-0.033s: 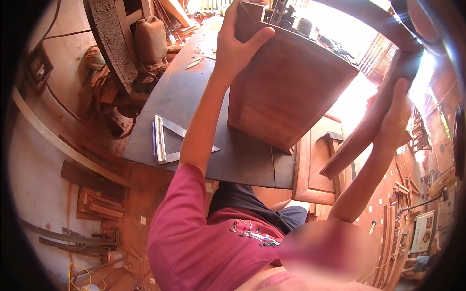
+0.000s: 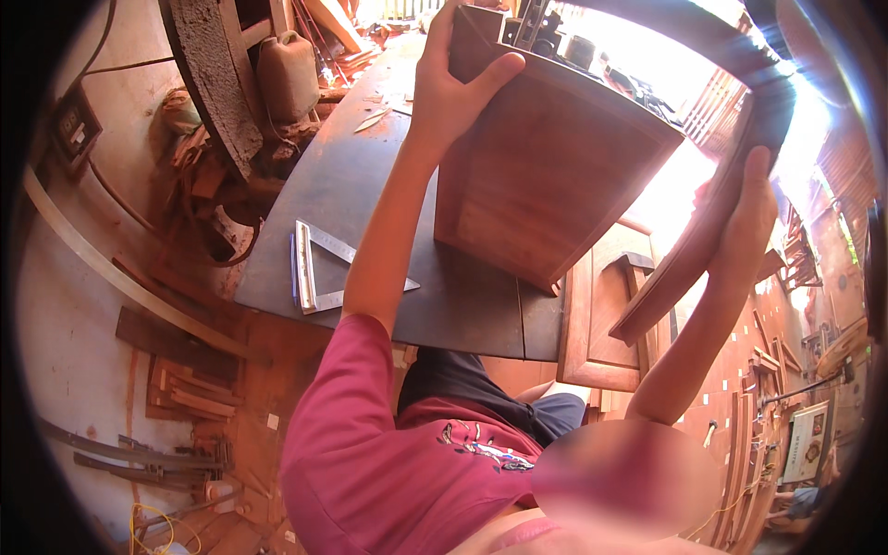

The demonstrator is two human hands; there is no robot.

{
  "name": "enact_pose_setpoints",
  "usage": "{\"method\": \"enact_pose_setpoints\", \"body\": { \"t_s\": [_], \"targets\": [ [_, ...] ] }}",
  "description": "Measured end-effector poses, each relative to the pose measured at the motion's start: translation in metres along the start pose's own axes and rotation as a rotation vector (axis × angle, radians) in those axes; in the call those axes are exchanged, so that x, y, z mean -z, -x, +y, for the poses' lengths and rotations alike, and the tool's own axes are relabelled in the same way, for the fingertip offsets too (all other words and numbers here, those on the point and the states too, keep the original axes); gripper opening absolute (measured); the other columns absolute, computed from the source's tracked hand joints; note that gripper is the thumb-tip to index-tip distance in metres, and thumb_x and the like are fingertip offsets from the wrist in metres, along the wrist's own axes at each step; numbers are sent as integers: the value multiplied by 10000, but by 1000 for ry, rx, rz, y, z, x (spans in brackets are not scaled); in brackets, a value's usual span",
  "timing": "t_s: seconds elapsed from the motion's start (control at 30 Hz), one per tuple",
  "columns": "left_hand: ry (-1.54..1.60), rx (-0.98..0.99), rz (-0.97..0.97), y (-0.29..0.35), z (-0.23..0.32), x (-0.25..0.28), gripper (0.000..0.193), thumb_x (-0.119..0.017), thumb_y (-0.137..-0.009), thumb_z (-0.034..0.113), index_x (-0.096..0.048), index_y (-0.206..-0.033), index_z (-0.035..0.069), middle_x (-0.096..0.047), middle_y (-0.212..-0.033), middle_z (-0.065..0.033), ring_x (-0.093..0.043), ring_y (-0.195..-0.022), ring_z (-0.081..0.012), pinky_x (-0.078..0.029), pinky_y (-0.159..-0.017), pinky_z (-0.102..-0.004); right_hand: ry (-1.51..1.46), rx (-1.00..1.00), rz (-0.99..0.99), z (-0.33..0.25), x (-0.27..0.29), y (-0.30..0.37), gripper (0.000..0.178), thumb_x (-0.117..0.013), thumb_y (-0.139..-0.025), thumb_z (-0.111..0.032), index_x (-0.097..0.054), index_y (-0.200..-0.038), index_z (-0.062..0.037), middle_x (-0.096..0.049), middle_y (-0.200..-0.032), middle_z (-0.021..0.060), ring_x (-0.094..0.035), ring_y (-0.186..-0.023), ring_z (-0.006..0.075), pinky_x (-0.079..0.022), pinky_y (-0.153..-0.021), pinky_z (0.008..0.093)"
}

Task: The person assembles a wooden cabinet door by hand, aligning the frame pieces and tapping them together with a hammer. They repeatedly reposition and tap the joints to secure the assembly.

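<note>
A reddish-brown wooden box (image 2: pixel 555 176) stands on the dark table. My left hand (image 2: pixel 453 83) grips its upper left corner, thumb over the top edge and the other fingers partly out of sight behind. Off to the right, my right hand (image 2: pixel 747 208) is closed round a long dark wooden frame piece (image 2: pixel 680 268) that slants down toward me. This piece meets another wooden length at the top, and its far part is lost in glare. Small tools and a jar (image 2: pixel 580 51) sit on or behind the box's top; I cannot tell which.
On the table (image 2: pixel 370 213), left of the box, lies a metal triangular square (image 2: pixel 319 268). A panelled wooden door piece (image 2: pixel 601 342) leans at the table's right edge. A plastic jug (image 2: pixel 289 79) stands at the back left. Wood offcuts (image 2: pixel 194 384) are stacked by the left wall.
My right hand has shifted very slightly left and up along the frame piece. My left hand and the box look the same.
</note>
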State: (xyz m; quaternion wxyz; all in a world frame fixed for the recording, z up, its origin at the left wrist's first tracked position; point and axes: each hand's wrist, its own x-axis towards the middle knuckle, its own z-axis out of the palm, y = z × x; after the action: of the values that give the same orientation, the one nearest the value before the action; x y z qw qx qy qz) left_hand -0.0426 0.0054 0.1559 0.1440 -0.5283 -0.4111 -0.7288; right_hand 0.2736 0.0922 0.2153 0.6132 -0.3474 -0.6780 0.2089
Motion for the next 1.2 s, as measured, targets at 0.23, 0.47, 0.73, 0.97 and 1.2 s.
{"method": "enact_pose_setpoints", "body": {
  "t_s": [0.23,0.47,0.73,0.97,1.2],
  "targets": [
    [14,-48,-59,-10,-2,3,905,-858,-831,223,-348,-1546,6,-503,-1446,-172,-482,-1341,-267,-380,-1142,-386,-52,-54,-119,2,-18,-6,674,-502,-1006,-663,-631,-820,-28,-576,-628,50,-562,-543,136,-458,-528,279],
    [17,-34,-57,-7,4,2,911,-845,-853,265,-331,-1549,-21,-430,-1544,-217,-400,-1457,-315,-322,-1203,-414,83,-209,-229,11,-29,-28,700,-496,-966,-733,-605,-755,-74,-546,-601,37,-540,-519,138,-447,-512,283],
    [8,-89,-63,-11,-2,3,952,-847,-851,326,-310,-1556,-22,-398,-1564,-243,-374,-1478,-338,-302,-1218,-425,26,-44,-303,18,-30,-31,703,-514,-953,-734,-599,-686,-89,-543,-563,33,-550,-492,146,-453,-484,287],
    [98,-94,-51,-13,2,-1,946,-846,-853,336,-317,-1550,-22,-412,-1550,-244,-399,-1462,-338,-322,-1205,-424,25,-81,-255,19,-28,-34,668,-534,-960,-705,-615,-731,-83,-567,-593,40,-563,-507,146,-462,-489,286],
    [89,-108,-91,-15,-1,9,1001,-863,-833,330,-295,-1581,-16,-410,-1561,-249,-374,-1479,-332,-299,-1218,-419,107,9,-247,42,-29,-43,651,-511,-985,-681,-612,-771,-74,-577,-614,41,-567,-538,143,-467,-519,284]
  ]
}}
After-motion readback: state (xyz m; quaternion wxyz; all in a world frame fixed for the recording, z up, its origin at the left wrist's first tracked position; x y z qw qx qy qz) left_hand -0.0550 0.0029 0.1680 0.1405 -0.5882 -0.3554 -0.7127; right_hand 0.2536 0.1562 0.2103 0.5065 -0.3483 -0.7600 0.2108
